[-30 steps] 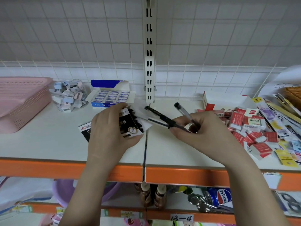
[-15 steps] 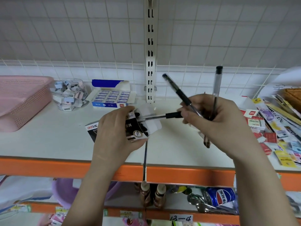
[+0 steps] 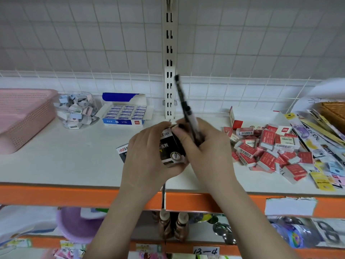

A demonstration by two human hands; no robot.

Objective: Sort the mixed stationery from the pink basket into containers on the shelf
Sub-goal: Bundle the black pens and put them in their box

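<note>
Gripping pen (image 3: 183, 107) (right hand (image 3: 203, 146))

Left hand (image 3: 149, 156), right hand (image 3: 203, 146) bare; forearms uncovered, no sleeves, rings or watch.

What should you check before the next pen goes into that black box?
1. Left hand grips the black pen box: ok.
2. Right hand holds the pen: ok.
3. Pen lined up with the box mouth: not ok, it tilts upward toward the shelf post.
4. Box mouth open: cannot tell, the hands hide it.
5. Room left inside the box: cannot tell.
6. Red eraser pile clear of the hands: ok, it lies apart to the right.
</note>
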